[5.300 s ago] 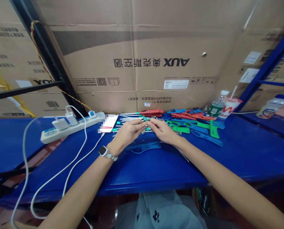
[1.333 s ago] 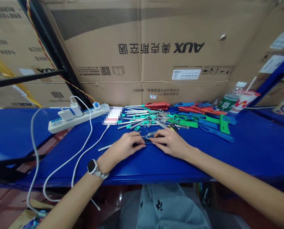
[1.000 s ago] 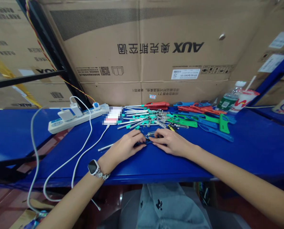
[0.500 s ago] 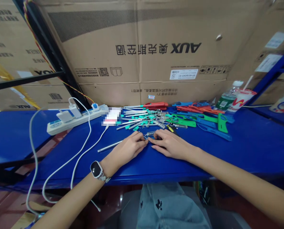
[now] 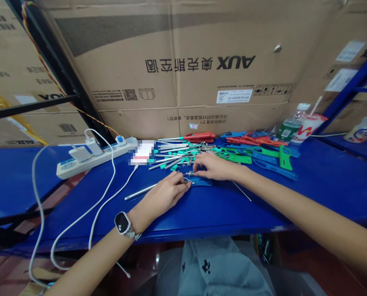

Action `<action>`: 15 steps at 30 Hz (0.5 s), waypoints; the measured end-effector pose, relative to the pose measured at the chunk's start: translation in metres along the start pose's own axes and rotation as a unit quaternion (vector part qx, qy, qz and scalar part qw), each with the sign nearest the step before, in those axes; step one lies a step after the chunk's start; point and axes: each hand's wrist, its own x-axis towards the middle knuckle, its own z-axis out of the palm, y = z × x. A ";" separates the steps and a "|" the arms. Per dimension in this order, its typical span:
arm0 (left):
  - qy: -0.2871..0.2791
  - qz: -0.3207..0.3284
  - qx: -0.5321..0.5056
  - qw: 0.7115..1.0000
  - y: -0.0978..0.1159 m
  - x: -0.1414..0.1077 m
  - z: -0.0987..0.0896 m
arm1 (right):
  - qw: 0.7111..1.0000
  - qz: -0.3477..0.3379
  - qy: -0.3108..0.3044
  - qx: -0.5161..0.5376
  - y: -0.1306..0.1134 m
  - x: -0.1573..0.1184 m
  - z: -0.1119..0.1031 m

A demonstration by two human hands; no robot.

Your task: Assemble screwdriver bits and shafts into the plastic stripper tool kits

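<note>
My left hand (image 5: 169, 189), with a watch on its wrist, has its fingers closed over a blue plastic handle shell (image 5: 203, 181) lying on the blue tabletop. A long metal tube (image 5: 140, 192) sticks out to the left from under this hand. Just above the shell, my right hand (image 5: 212, 165) pinches a small clear part (image 5: 190, 174), with thin wire near the fingertips. Behind the hands lies a pile of metal tubes with green ends (image 5: 177, 154). Under the right wrist, a thin pale rod (image 5: 241, 191) points toward the front edge.
Red handle shells (image 5: 202, 136), green handle shells (image 5: 237, 156) and blue handle shells (image 5: 274, 169) lie at the back and right. A bottle (image 5: 290, 125) and a paper cup (image 5: 308, 128) stand beyond. At left are a power strip (image 5: 91, 159), white cables (image 5: 105, 207) and a blurred phone (image 5: 142, 152).
My right hand has lifted up and back from beside the left fingers, uncovering the blue shell and the thin rod. The left hand has stayed on the shell. The view has shifted slightly.
</note>
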 end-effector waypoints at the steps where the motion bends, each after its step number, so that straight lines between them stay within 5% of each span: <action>1: 0.002 -0.001 -0.001 1.000 0.000 0.000 0.000 | 1.000 -0.004 0.004 0.003 -0.001 0.000 -0.001; 15: 0.016 0.015 0.023 0.999 -0.002 -0.002 0.003 | 0.988 -0.059 0.134 -0.057 -0.018 -0.035 0.021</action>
